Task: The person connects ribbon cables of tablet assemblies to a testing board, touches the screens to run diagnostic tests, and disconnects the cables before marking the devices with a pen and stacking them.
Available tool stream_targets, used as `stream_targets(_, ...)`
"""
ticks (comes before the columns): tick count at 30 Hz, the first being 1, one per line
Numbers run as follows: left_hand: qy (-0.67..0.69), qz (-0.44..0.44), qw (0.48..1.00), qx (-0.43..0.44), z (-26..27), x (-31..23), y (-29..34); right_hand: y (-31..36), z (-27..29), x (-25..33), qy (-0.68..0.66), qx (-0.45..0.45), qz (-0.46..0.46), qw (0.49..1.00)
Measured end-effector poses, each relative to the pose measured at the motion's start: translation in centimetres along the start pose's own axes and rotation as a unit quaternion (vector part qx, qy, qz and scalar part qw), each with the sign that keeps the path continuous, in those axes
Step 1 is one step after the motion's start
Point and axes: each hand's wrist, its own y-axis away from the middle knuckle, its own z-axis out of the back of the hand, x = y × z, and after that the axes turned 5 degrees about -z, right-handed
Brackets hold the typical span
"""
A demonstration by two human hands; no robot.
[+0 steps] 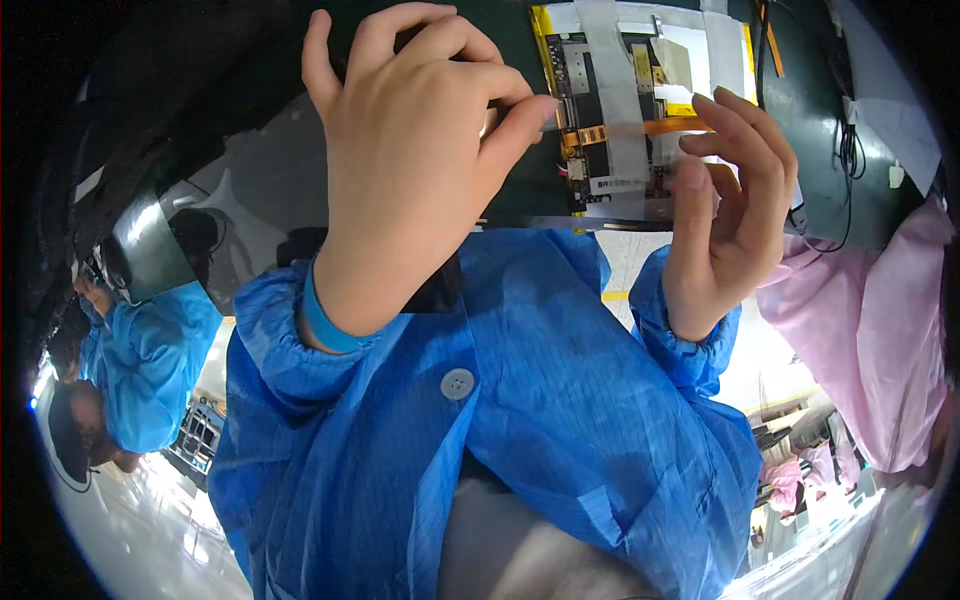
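An opened flat electronic device lies on the dark green work surface at the top right of centre. It shows a black circuit board point(583, 90), white battery panels point(725, 50) with yellow edges, an orange ribbon cable point(590, 135) and pale tape strips point(627, 150). Over its left edge, my left hand point(405, 150) has thumb and forefinger pinched together beside the board. A small greyish sliver shows at the pinch, too little to name. My right hand point(735, 195) hovers by the device's right side, fingers curled but apart, with nothing visible in it.
Dark cables point(850, 155) hang at the right of the green work surface point(800, 90). A person in a pink garment point(870, 320) is close on my right. Another person in a blue garment point(155, 350) sits at the left.
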Motion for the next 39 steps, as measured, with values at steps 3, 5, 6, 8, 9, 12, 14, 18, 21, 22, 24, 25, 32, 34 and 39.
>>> stream_targets(3, -0.044, -0.009, 0.999, -0.006, -0.3, -0.5, 0.1, 0.7, -0.1, 0.5, -0.010, 0.006, -0.073, 0.997)
stream_targets(5, -0.046, -0.008, 0.999, -0.006, -0.4, -0.6, 0.0, 0.7, 0.3, 0.4, 0.007, 0.060, -0.011, 0.998)
stream_targets(6, -0.046, -0.008, 0.999, -0.006, -0.4, -0.7, 0.0, 0.6, 0.5, 0.3, 0.017, 0.080, 0.012, 0.997)
stream_targets(8, -0.045, -0.007, 0.999, -0.006, -0.4, -0.6, -0.1, 0.6, 0.7, 0.0, 0.042, 0.095, 0.021, 0.994)
stream_targets(9, -0.046, -0.006, 0.999, -0.006, -0.4, -0.5, -0.1, 0.7, 0.7, -0.1, 0.056, 0.104, 0.024, 0.993)
stream_targets(12, -0.050, -0.012, 0.999, -0.006, -0.4, -0.5, 0.0, 0.6, 0.5, -0.5, 0.076, 0.104, 0.024, 0.991)
stream_targets(14, -0.046, -0.028, 0.999, -0.009, -0.4, -0.5, 0.1, 0.6, 0.2, -0.5, 0.072, 0.082, 0.025, 0.994)
stream_targets(18, -0.038, -0.037, 0.998, -0.016, -0.6, -0.3, -0.1, 0.3, 0.2, 0.2, 0.129, 0.140, 0.067, 0.979)
stream_targets(21, -0.012, -0.051, 0.998, -0.022, -0.7, 0.1, -0.2, 0.1, -0.1, 0.9, 0.202, 0.149, 0.113, 0.961)
stream_targets(22, 0.022, -0.064, 0.997, -0.021, -0.7, 0.6, -0.4, 0.2, 0.1, 1.3, 0.263, 0.170, 0.095, 0.945)
stream_targets(24, 0.023, -0.070, 0.997, -0.025, -0.8, 0.7, -0.2, 0.0, -0.1, 1.1, 0.309, 0.180, 0.121, 0.926)
stream_targets(25, -0.010, -0.063, 0.998, -0.031, -1.0, 0.4, 0.1, -0.4, -0.3, 0.6, 0.293, 0.169, 0.166, 0.926)
stream_targets(32, -0.050, -0.081, 0.973, -0.210, -1.8, 0.3, -0.3, 0.9, 1.1, -0.5, 0.234, 0.156, 0.142, 0.949)
stream_targets(34, -0.027, -0.157, 0.966, -0.202, -1.1, 0.7, 0.6, 1.4, 2.1, -0.9, 0.166, 0.101, 0.098, 0.976)
stream_targets(39, -0.122, -0.327, 0.928, -0.133, -2.0, 0.0, 4.5, 2.9, 4.3, -1.7, 0.146, 0.038, 0.035, 0.988)
